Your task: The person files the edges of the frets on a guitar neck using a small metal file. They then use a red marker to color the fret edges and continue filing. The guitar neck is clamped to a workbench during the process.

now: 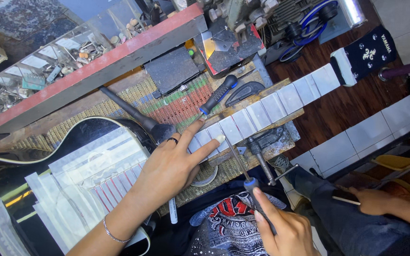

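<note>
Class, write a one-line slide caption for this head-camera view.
Left hand steadies a masked guitar neck while right hand works a thin tool.

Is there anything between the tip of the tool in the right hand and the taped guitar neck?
Nothing visible. The right hand holds a thin tool whose tip already reaches the taped guitar neck, beside the left hand's fingertips.
</note>
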